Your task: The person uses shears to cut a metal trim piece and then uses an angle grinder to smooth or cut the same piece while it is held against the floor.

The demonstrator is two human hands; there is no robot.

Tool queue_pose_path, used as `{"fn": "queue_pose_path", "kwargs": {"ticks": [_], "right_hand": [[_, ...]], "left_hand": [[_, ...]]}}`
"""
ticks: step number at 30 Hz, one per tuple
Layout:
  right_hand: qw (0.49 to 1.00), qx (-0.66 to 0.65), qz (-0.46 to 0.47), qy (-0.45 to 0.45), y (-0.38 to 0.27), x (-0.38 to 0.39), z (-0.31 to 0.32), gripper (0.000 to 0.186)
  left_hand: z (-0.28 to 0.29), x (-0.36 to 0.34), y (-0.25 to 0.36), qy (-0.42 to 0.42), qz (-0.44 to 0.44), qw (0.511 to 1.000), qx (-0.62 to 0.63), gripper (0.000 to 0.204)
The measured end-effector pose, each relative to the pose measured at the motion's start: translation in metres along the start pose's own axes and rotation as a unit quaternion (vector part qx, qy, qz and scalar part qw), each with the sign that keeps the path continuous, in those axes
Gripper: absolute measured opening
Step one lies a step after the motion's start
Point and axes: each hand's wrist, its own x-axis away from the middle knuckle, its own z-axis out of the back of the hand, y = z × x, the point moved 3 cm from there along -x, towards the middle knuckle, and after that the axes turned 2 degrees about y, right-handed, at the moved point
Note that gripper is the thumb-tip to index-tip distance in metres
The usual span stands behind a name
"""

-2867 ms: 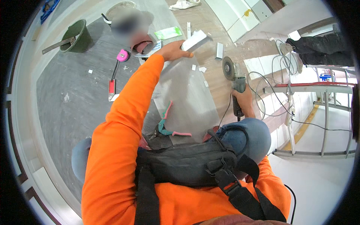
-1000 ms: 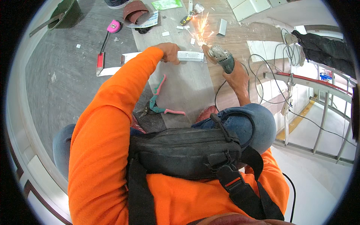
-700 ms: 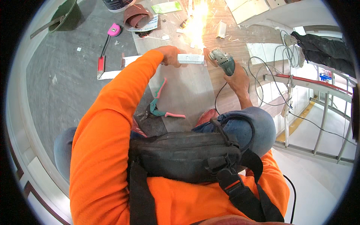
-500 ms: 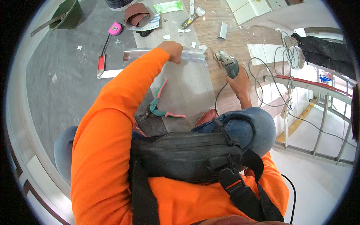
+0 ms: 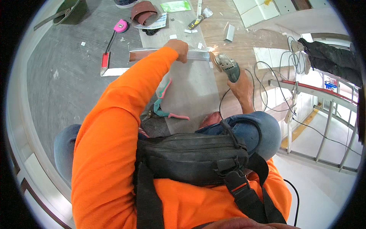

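Note:
My left hand (image 5: 178, 49) is closed over a shiny metal profile strip (image 5: 197, 55), holding it down across the floor. In my right hand (image 5: 241, 89) is an angle grinder (image 5: 230, 68), its fingers wrapped round the dark body. The grinder's disc touches or nearly touches the right end of the strip, and small sparks (image 5: 212, 49) show there. Nearer to me lie cutting snips (image 5: 160, 110) with teal and pink handles. A try square (image 5: 105, 64) with a red handle lies left of the strip.
Beyond the strip are a pink tape measure (image 5: 121, 26), a sandpaper roll (image 5: 145, 13), a yellow-black hand tool (image 5: 195, 22) and a short metal offcut (image 5: 229, 33). A dark bucket (image 5: 72, 13) stands far left. Cables (image 5: 263, 87) loop at right beside a metal ladder (image 5: 324, 89).
The grinder has moved left and slightly down onto the strip's right end, and sparks now appear there. My left hand keeps its hold on the strip.

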Motion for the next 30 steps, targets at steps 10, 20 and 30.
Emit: {"fn": "queue_pose_path", "kwargs": {"ticks": [10, 20, 30], "right_hand": [[1.000, -0.009, 0.021, 0.009, -0.004, -0.003, 0.003, 0.066], [1.000, -0.009, -0.004, 0.003, -0.006, -0.007, 0.002, 0.062], [0.999, -0.028, -0.035, -0.001, 0.008, 0.000, 0.005, 0.065]], "left_hand": [[-0.001, -0.001, -0.004, 0.022, 0.020, 1.000, 0.010, 0.043], [0.008, 0.003, 0.001, 0.007, 0.037, 0.999, -0.008, 0.050], [0.004, 0.005, -0.007, -0.079, 0.054, 0.967, 0.236, 0.057]]}}
